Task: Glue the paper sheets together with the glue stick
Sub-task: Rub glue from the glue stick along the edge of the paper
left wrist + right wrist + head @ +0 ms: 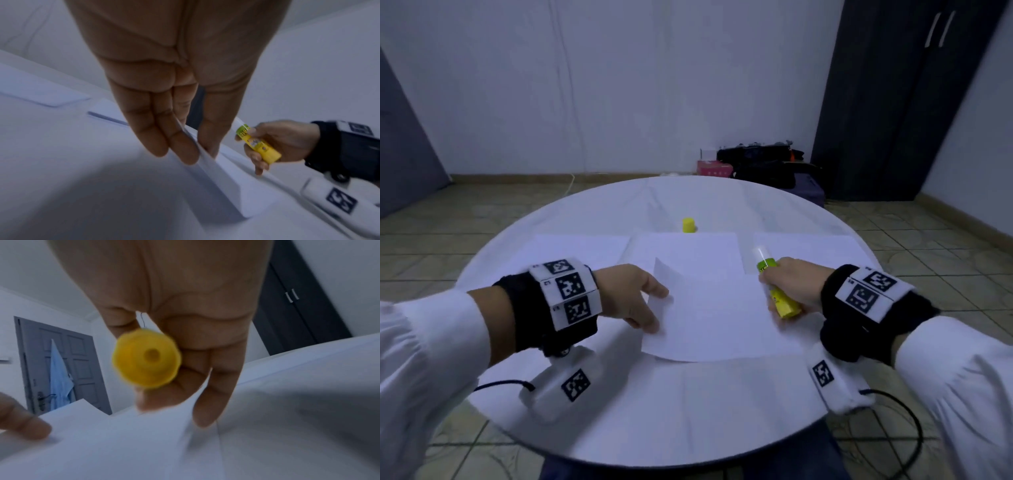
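White walls, tiled floor, dark wardrobe, grey door, dim light

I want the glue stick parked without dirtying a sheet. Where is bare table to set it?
Bare table runs beyond the yellow cap, along the far rim, and across the near edge between both wrists. The middle band is crowded: three flat sheets, plus the sheet that the left hand pinches; the right hand holds the glue stick.
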`<state>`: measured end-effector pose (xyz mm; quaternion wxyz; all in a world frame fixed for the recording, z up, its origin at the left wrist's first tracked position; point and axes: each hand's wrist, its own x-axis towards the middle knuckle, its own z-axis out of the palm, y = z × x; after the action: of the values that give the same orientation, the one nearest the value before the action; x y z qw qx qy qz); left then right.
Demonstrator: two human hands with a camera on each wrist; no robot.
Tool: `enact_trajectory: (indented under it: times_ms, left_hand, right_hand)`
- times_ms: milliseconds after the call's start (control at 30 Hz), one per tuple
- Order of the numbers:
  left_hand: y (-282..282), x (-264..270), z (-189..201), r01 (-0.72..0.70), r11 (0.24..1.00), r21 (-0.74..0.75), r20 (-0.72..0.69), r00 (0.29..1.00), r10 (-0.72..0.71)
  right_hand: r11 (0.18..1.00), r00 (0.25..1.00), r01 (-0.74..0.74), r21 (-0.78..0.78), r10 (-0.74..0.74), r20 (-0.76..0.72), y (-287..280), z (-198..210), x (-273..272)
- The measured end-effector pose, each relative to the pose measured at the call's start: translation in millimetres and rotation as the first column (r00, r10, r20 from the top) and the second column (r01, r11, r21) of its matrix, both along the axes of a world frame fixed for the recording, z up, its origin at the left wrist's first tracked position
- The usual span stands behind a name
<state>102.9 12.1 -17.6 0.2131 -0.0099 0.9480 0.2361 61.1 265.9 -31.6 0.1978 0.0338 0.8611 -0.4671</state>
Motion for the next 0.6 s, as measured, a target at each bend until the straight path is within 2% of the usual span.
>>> enact_trajectory:
  times_ms: [100, 267, 367, 467, 600]
  left_hand:
    - [-11, 18, -7, 0.082, 0.973, -0.215, -0.007, 0.996, -0.086]
    - [-24, 28, -17, 0.166, 0.909, -0.383, 0.007, 0.984, -0.176]
    - [-32, 30, -24, 0.200, 0.856, -0.476, -0.027, 0.970, -0.241]
    - [-35, 32, -26, 0.280, 0.821, -0.497, 0.004, 0.947, -0.320]
    - [-38, 33, -27, 0.306, 0.815, -0.493, 0.011, 0.938, -0.346]
  right_hand:
    - [0.991, 0.999, -0.021, 0.131, 0.027, -0.047, -20, -6, 2]
    - [0.991, 0.974, -0.082, 0.103, 0.102, -0.203, -45, 16, 14]
    - [0.986, 0.959, -0.135, 0.096, 0.154, -0.237, -62, 30, 18]
    - [0.987, 0.949, -0.120, 0.108, 0.146, -0.279, -87, 31, 15]
    - [0.977, 0.920, -0.098, 0.192, 0.162, -0.358, -129, 21, 3]
